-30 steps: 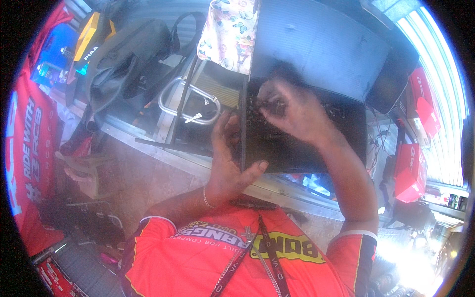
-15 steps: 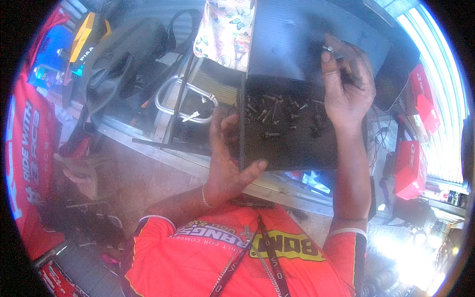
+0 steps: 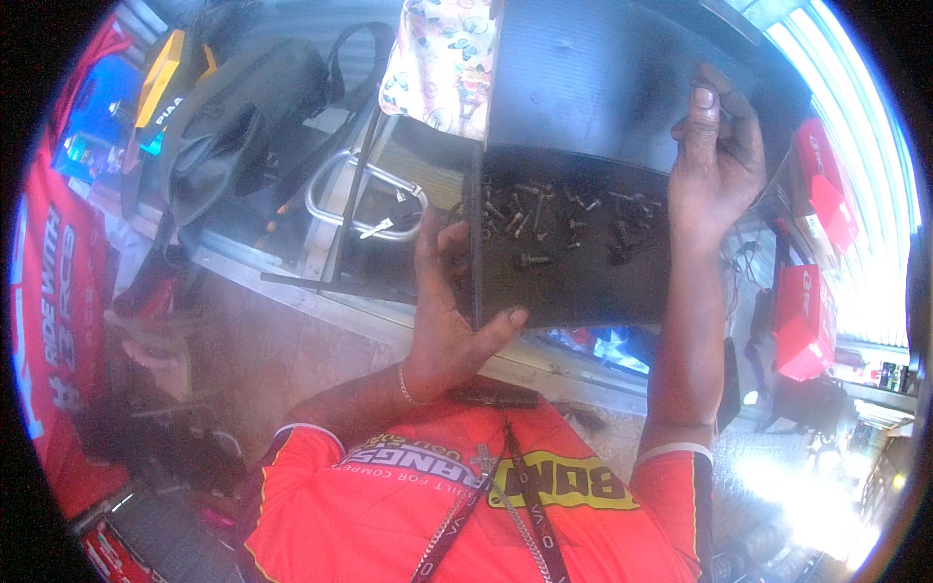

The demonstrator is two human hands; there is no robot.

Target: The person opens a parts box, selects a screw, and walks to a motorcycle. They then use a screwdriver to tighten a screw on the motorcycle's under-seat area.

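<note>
Bolts [image 3: 534, 260], small grey metal, look light, stiff, pinchable mid-shank; left hand [image 3: 450, 325] clasps thin black box edge [image 3: 476, 194]; right hand [image 3: 717, 167] curled, contents unclear.

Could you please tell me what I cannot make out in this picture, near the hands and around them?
All in the head view:
- Whether the right hand holds anything: its own thumb and fingers hide the grip.
- Exact number of bolts: too small and dim.
- Far end of the butterfly-patterned cloth: cut off by the upper edge.
- Things at lower right: lost in glare.
</note>
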